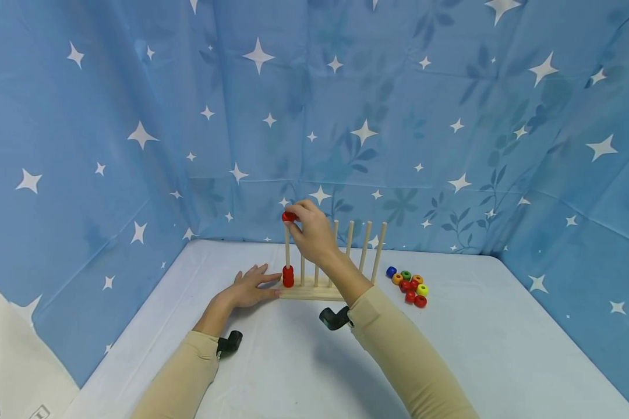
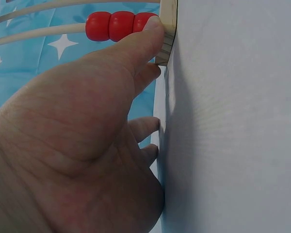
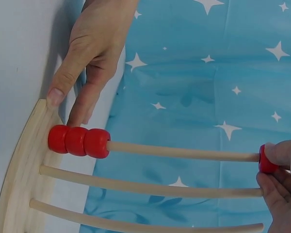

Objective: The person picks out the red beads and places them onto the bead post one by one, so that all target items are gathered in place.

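Note:
A wooden bead stand [image 1: 310, 293] has a row of upright pegs on a long base. On its leftmost peg [image 3: 184, 154], several red beads [image 3: 76, 141] sit stacked at the bottom. My right hand [image 1: 313, 231] pinches another red bead [image 3: 267, 159] between thumb and fingers at that peg's top end; whether the peg has entered its hole is hidden. Down at the base's left end, my left hand [image 1: 248, 286] holds the wood between thumb and index finger, its other fingers spread over the table. The left wrist view shows the left thumb [image 2: 140, 43] beside the stacked beads.
Loose beads in red, orange, yellow, green and blue, among them a blue bead [image 1: 391, 272] and a yellow bead [image 1: 422, 290], lie right of the stand. A white cloth covers the table [image 1: 482, 337]. Behind hangs a blue star-patterned curtain [image 1: 293, 157].

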A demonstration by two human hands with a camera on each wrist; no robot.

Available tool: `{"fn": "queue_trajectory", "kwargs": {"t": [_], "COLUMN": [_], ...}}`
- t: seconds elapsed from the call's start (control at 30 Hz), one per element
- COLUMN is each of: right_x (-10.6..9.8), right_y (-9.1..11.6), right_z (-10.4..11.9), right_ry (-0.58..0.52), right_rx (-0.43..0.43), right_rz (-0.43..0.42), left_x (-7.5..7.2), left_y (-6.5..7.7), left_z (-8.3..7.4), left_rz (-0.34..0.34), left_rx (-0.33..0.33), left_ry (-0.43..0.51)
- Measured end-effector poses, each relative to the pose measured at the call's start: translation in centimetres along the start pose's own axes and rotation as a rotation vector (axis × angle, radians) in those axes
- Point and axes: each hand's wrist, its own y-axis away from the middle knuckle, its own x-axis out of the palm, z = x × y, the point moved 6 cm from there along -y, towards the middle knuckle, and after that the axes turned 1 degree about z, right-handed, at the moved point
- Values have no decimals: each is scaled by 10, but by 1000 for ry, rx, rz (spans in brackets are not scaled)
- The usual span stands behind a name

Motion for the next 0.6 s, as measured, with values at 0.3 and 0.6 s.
{"fn": "queue_trajectory", "kwargs": {"t": [0.3,0.6], "right_x": [1,2], "right_y": [-1,-3], "right_z": [0,1], "right_ry": [-1,13], "right_rx": [23,33], "right_rz": [9,18], "left_x": [0,-1], "left_y": [2,2], "left_z": [-1,-1], "left_rz": [4,0], "left_rx": [7,15], "left_ry": [10,15]}}
